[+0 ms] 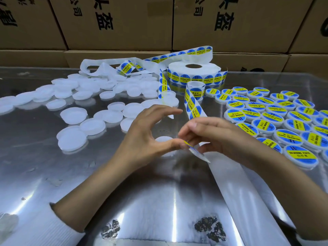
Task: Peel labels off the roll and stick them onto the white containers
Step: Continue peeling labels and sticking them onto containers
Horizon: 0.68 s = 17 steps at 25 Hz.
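The right hand (218, 137) pinches a label (189, 147) by its edge; the left hand (147, 137) meets it, thumb at the same edge, fingers spread, gripping nothing. The label tilts, its face turned leftward. Directly beneath the pinch lies a bare white container (164, 140). Right of the grip, finished containers (284, 125) crowd together; left and beyond, many unlabelled containers (74, 114) remain. Farthest stands the roll (194, 72), its strip (192, 103) running lengthwise toward the grip.

- The left hand (147, 137) covers most of a white container (164, 139).
- The label (192, 148) between the fingertips is blurred (print unreadable).
- The cardboard boxes (115, 23) are cropped at the top.
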Tool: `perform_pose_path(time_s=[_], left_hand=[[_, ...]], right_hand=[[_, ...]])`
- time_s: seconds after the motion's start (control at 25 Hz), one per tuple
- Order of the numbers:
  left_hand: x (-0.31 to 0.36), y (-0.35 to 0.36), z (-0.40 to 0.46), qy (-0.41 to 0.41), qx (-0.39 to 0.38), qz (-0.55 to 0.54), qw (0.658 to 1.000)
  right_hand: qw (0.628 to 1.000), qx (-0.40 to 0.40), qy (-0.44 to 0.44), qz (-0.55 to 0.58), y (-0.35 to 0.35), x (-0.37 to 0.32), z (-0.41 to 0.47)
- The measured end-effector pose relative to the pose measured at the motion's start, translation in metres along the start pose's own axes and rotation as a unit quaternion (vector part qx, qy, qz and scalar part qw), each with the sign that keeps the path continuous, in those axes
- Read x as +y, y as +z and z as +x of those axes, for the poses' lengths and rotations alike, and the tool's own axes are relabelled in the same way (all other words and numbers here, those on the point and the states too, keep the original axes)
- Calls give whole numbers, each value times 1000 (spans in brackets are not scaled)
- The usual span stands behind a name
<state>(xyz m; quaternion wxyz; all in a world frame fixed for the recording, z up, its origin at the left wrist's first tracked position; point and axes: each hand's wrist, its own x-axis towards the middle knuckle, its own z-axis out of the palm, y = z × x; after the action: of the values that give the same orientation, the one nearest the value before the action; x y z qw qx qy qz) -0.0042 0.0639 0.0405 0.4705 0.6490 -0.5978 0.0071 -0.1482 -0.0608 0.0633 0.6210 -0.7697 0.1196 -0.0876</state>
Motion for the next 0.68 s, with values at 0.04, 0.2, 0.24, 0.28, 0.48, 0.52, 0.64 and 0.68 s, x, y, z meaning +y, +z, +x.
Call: perform_pose_path(time_s=[0.04, 0.2, 0.24, 0.28, 0.48, 0.52, 0.64, 0.68], left_hand=[[0, 0, 0, -2, 1, 1, 1000], [-3, -2, 0, -8, 2, 0, 1000], [-3, -3, 1, -10, 0, 2, 1000], [-4, -3, 1, -12, -2, 3, 1000], [-10, -4, 2, -13, -4, 30, 999], [-13, -4, 2, -19, 0, 46, 999], [-20, -5, 3, -34, -27, 152, 987], [-22, -5, 2, -52, -61, 187, 979]], right_hand=[[999, -34, 17, -2, 1, 1, 0], [998, -59, 33, 12, 1, 3, 0], [998, -58, 28, 11, 2, 3, 0], [998, -58, 21, 9, 3, 3, -1], [1000, -4, -2, -19, 3, 3, -2], [999, 35, -7, -25, 2, 3, -1], [987, 158, -7, 16, 0, 5, 3], [982, 187, -5, 37, -1, 5, 4]])
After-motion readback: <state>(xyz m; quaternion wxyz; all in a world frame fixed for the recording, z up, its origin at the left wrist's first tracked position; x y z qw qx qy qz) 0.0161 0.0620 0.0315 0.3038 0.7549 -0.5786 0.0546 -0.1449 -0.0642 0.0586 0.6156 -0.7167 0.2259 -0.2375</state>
